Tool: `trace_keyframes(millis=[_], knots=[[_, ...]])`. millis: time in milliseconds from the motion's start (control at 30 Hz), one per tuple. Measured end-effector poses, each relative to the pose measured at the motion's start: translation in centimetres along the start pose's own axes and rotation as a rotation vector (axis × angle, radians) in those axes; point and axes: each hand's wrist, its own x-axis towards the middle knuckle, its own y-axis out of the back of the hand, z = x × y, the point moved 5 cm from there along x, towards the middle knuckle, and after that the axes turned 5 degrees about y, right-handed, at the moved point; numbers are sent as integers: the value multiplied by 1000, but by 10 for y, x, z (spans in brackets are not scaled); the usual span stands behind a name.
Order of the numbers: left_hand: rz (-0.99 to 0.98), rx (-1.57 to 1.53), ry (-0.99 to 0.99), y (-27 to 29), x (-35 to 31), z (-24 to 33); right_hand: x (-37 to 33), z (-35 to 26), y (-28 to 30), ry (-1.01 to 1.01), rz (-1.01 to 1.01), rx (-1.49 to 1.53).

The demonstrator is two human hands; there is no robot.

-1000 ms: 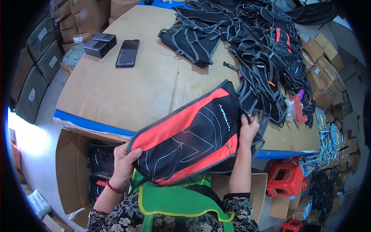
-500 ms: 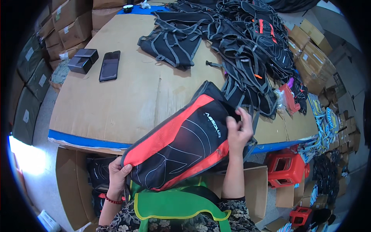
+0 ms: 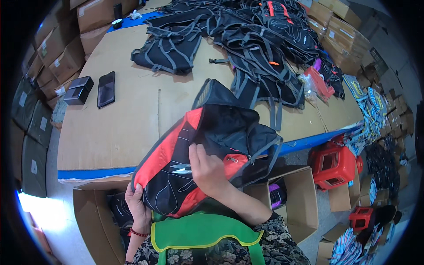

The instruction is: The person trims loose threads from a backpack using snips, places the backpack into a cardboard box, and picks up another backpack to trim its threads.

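Observation:
A black and red backpack (image 3: 165, 185) is held at the table's near edge, above my lap. My left hand (image 3: 138, 204) is closed on its lower left corner, thumb on top and fingers underneath. Over the middle of the bag is my right hand (image 3: 207, 170), its fingers bent together. Thread snips (image 3: 180, 169) stick out of that hand on the left side, their pale blades showing and the rest hidden in the palm. The bag's upper part is folded back, so black fabric and a short zipper (image 3: 232, 159) on a red panel show.
More black backpacks (image 3: 265, 53) with grey straps are heaped across the far table. A phone (image 3: 106, 89) and dark boxes (image 3: 78, 90) lie at the left. Open cartons (image 3: 99, 225) flank me below the table edge. A red stool (image 3: 333, 163) stands at the right.
The backpack's upper part has been turned over, covering its printed front. My right hand has moved left and down over the bag, bringing the snips into sight. The whole view has shifted.

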Motion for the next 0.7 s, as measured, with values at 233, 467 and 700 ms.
trace_keyframes(millis=[233,467,700], knots=[[75,6,-10,-14,-10,4,-15,4,-10,-67,-82,26],[69,66,13,-8,-19,5,-29,6,-8,-85,-123,97],[324,645,-504,0,-27,39,-42,4,-4,-89,-139,50]])
